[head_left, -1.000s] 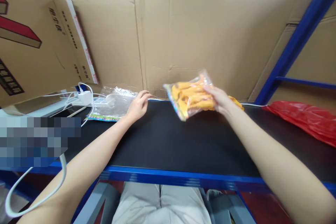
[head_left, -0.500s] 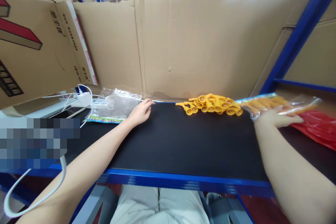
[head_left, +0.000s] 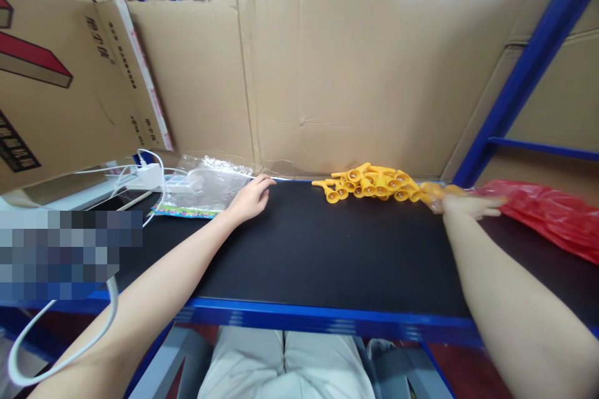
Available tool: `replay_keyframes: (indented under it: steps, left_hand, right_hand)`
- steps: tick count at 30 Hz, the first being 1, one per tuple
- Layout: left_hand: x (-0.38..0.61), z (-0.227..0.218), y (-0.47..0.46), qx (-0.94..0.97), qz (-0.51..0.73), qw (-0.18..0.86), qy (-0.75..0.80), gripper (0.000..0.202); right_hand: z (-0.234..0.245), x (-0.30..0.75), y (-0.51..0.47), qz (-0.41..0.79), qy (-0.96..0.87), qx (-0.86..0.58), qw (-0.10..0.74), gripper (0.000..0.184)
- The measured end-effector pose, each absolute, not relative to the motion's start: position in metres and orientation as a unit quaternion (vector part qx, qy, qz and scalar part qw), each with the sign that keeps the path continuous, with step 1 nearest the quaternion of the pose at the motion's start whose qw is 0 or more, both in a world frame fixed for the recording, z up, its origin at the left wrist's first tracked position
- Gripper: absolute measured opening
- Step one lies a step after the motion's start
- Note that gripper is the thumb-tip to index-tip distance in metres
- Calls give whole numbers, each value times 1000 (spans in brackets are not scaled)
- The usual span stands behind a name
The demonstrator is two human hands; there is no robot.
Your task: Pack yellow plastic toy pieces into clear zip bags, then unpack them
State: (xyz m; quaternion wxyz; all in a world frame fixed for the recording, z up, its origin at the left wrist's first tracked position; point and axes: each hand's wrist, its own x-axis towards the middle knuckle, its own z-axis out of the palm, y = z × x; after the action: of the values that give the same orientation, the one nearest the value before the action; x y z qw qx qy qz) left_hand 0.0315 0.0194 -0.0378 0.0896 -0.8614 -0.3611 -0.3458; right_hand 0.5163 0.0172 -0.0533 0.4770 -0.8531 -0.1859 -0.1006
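Observation:
My left hand (head_left: 253, 198) rests on the black tabletop near its back edge, fingers loosely stretched and nothing in them. It lies beside a clear plastic bag (head_left: 206, 190) with a colourful strip along its lower edge. My right hand (head_left: 468, 206), slightly blurred, is on a clear plastic bag of yellow pieces (head_left: 433, 193), close to the right end of a pile of yellow horn-shaped plastic pieces (head_left: 374, 182). Some of its fingers point right, towards a red plastic bag (head_left: 543, 209); the others are hidden.
A cardboard wall (head_left: 327, 87) stands behind the black tabletop (head_left: 337, 255), which has a blue front edge (head_left: 327, 317). White chargers and cables (head_left: 150, 176) lie at the left, and a white cable loop hangs over my left forearm. A blue post (head_left: 528, 68) slopes at the right.
My right hand has moved slightly left with the bag of yellow pieces, which now shows less and lies against the pile. The pile has shifted a little left. My left hand stays put.

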Motion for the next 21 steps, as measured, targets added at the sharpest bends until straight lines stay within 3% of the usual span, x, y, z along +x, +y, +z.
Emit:
replay_keyframes:
  steps: [2, 4, 7, 10, 14, 21]
  left_hand:
    - [31, -38, 20, -861, -346, 89, -362, 32]
    - [31, -38, 20, -862, -345, 89, -361, 33]
    - [32, -38, 20, -863, -343, 87, -360, 33]
    - [32, -38, 20, -863, -344, 84, -360, 33]
    - [32, -38, 20, -863, -342, 82, -362, 34]
    - [33, -38, 19, -870, -330, 86, -357, 31]
  right_hand:
    - [-52, 506, 13, -141, -137, -878, 436, 83]
    - [-50, 499, 11, -169, -202, -890, 371, 69]
    - [-49, 496, 12, -92, -299, -912, 267, 57]
    - [-49, 499, 16, -44, -323, -923, 205, 62]
    - [-50, 506, 21, -35, -321, -924, 204, 65]
    - [-54, 519, 25, -48, -334, -894, 295, 59]
